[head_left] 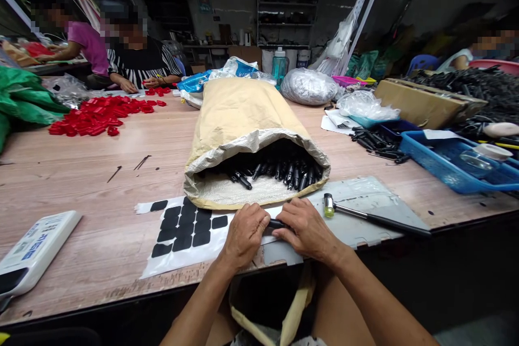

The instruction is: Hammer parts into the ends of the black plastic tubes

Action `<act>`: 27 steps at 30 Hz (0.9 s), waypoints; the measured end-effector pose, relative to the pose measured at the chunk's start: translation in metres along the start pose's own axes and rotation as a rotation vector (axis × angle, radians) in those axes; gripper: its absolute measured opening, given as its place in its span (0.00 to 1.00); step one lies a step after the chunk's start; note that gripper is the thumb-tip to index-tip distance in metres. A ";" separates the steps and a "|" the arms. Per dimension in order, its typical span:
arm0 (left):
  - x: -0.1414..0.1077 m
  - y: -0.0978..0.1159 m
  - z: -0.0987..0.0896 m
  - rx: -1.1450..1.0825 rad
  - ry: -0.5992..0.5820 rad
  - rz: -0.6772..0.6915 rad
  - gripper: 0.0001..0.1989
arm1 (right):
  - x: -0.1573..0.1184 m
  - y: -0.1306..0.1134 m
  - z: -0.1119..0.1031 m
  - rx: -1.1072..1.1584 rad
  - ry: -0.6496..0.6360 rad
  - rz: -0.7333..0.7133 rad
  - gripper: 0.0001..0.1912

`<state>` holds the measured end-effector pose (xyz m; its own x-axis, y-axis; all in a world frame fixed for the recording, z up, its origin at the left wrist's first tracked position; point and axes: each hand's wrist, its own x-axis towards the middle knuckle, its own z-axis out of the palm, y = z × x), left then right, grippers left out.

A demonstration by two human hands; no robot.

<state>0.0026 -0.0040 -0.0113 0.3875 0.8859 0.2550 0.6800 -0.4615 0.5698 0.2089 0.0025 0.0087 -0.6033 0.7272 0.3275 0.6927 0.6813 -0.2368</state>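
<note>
My left hand (pixel 246 233) and my right hand (pixel 307 231) are close together at the table's front edge. Both are closed on the ends of a small black rod-shaped part (pixel 277 224), whose exact kind I cannot make out; only its middle shows between the fingers. Just beyond my hands lies a large tan paper sack (pixel 247 113), its mouth towards me, with many similar black parts (pixel 295 170) inside. A sheet of black rounded-square stickers (pixel 186 230) lies left of my left hand. To the right, a small hammer (pixel 365 215) rests on a grey plate (pixel 375 197).
Red plastic parts (pixel 95 113) are heaped at the left, near a white device (pixel 36 254). A blue tray (pixel 454 165), loose black parts (pixel 375 143) and a cardboard box (pixel 425 101) stand right. Across the table, a person in a striped top (pixel 141 65) handles red parts.
</note>
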 end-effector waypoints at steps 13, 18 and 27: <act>0.000 0.000 0.001 0.016 -0.030 -0.029 0.18 | -0.002 -0.004 0.004 0.079 0.011 0.035 0.10; 0.002 0.001 -0.002 -0.007 -0.022 -0.040 0.19 | -0.028 0.012 -0.021 0.094 0.245 0.096 0.16; -0.055 0.046 -0.005 -0.281 -0.248 0.065 0.13 | -0.085 0.101 -0.014 -0.305 0.459 0.638 0.13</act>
<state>0.0097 -0.0739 0.0047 0.5868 0.8007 0.1205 0.4649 -0.4550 0.7595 0.3356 0.0085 -0.0300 0.1148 0.8137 0.5698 0.9624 0.0511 -0.2668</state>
